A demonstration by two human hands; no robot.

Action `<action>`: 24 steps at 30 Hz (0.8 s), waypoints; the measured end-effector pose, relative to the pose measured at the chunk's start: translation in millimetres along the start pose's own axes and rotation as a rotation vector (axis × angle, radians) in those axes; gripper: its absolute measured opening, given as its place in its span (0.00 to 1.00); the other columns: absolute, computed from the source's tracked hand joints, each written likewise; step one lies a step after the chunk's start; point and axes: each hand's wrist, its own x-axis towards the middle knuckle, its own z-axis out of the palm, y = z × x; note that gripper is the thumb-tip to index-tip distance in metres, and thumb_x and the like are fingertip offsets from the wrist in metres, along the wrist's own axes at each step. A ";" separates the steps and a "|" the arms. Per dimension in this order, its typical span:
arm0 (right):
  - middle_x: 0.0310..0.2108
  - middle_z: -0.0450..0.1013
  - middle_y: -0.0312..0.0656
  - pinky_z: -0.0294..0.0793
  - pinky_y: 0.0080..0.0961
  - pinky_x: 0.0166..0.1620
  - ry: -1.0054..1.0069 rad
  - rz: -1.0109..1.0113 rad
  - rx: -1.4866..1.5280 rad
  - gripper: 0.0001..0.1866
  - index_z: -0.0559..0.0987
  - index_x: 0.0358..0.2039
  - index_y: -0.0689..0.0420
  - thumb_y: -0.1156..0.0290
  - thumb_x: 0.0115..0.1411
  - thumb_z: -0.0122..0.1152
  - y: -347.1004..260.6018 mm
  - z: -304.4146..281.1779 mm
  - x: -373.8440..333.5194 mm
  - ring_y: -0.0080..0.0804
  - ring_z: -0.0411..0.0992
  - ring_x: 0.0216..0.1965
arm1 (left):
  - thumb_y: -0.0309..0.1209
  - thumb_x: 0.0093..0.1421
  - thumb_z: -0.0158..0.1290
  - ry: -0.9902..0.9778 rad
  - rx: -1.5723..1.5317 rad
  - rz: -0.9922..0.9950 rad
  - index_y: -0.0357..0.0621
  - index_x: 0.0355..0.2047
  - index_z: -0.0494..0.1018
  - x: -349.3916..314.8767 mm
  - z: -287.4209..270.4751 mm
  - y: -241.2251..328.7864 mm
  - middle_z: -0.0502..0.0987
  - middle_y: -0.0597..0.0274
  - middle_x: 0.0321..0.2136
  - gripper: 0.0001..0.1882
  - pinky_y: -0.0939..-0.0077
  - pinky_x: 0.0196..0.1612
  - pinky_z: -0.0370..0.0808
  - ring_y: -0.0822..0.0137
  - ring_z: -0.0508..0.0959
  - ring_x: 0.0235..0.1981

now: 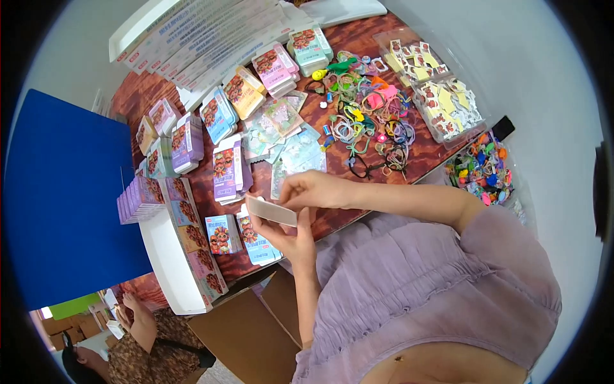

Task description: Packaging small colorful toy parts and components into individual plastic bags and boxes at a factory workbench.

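My left hand (293,240) grips a pale, flat piece (272,211) with a greyish-white face, either a card stack or a folded carton; I cannot tell which. Just above it, my right hand (322,190) has its fingers curled together by the piece's right end, and whatever they pinch is hidden. Below the left hand lies a blue-and-white flat carton (261,248), next to a small blue printed box (222,235). Past the right hand, shiny printed cards (297,153) are spread in a loose pile. A purple carton stack (228,169) stands to their left.
Colourful hair ties and trinkets (371,109) cover the table's middle right, beside clear trays of small cut pieces (448,109). A bag of bright trinkets (480,169) sits at the right edge. A white display box (173,262) lies left. Another person (150,345) works lower left.
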 end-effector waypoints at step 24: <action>0.22 0.75 0.34 0.68 0.18 0.22 0.105 0.005 -0.365 0.06 0.78 0.32 0.58 0.69 0.61 0.61 -56.4 -103.1 -24.7 0.20 0.72 0.19 | 0.32 0.41 0.73 -0.296 0.628 -0.067 0.34 0.56 0.65 7.6 -20.0 -3.2 0.71 0.46 0.48 0.43 0.62 0.52 0.70 0.49 0.72 0.50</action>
